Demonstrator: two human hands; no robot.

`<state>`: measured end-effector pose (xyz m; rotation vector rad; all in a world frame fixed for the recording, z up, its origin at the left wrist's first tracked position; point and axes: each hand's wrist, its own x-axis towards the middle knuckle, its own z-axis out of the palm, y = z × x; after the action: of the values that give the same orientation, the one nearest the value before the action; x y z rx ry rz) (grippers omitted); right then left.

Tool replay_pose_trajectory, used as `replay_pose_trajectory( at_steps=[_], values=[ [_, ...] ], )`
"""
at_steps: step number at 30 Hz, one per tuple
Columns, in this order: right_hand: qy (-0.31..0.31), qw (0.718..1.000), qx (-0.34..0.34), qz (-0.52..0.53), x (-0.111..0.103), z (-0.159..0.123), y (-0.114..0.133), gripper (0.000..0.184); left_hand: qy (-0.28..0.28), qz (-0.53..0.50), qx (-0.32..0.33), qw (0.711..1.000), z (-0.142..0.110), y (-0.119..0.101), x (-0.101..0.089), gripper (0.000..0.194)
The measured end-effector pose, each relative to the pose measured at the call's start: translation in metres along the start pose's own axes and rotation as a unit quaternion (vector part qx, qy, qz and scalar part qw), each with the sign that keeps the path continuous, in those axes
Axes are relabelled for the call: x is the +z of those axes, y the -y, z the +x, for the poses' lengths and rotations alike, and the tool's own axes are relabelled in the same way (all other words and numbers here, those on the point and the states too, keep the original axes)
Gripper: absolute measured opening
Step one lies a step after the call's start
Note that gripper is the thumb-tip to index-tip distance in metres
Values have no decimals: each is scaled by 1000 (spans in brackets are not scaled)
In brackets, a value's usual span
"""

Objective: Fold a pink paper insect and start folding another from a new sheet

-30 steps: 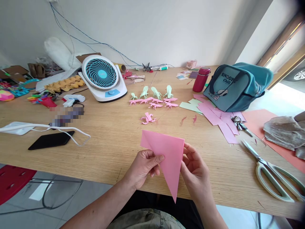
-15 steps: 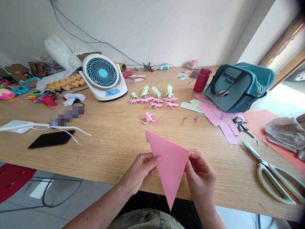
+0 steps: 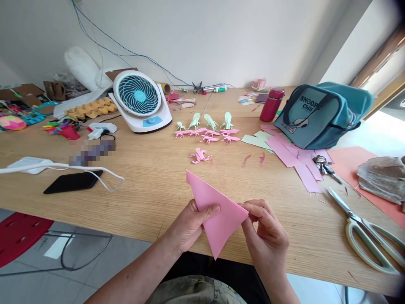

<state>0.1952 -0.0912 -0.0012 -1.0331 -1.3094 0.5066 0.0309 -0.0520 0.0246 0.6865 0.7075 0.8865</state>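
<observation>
A sheet of pink paper [image 3: 218,219], folded into a triangle with a small step at its upper left corner, is held over the table's front edge. My left hand [image 3: 194,223] grips its left side, thumb flat on the front and fingers behind. At the right corner my right hand [image 3: 265,230] pinches the paper between thumb and fingertips. Beyond the sheet, a pink origami frog [image 3: 199,156] rests on the table. Behind it stand several small pink origami figures [image 3: 210,138] and several pale green ones [image 3: 211,122].
Large scissors [image 3: 363,236] lie at right near keys [image 3: 325,166] and pink paper pieces [image 3: 305,173]. A blue bag [image 3: 316,120] and a red flask [image 3: 272,105] stand behind. At left are a white fan [image 3: 142,101], a black phone [image 3: 73,182] and a white cable [image 3: 110,173].
The folded pink paper has tilted, its lower tip rising and its right corner dropping slightly. Both hands keep their hold. The whole view has shifted a little.
</observation>
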Motion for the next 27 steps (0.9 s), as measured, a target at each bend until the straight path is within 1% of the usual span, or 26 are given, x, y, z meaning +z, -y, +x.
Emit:
replay_pose_trajectory(
  at_steps=[4,6,12,16,20,24,27],
  values=[
    [-13,999,43,24,0,-8,-3,25,-6,-12,3,1000,-1,0,1,18],
    [-19,998,49,33,1,-11,-4,27,-16,-14,-2,1000,-1,0,3,21],
    [-5,997,27,67,2,-8,0,29,-45,-12,-1,999,0,3,8,27],
    [-10,998,17,60,2,-6,0,27,-66,-9,15,998,-2,5,7,20],
    [-25,996,24,79,2,-5,0,30,-63,-7,18,998,-3,5,8,17],
    [-28,996,5,89,2,-4,1,29,-60,7,13,998,-4,4,11,19],
    [-33,997,6,73,2,-4,0,28,-64,18,9,998,-5,4,10,23]
  ],
)
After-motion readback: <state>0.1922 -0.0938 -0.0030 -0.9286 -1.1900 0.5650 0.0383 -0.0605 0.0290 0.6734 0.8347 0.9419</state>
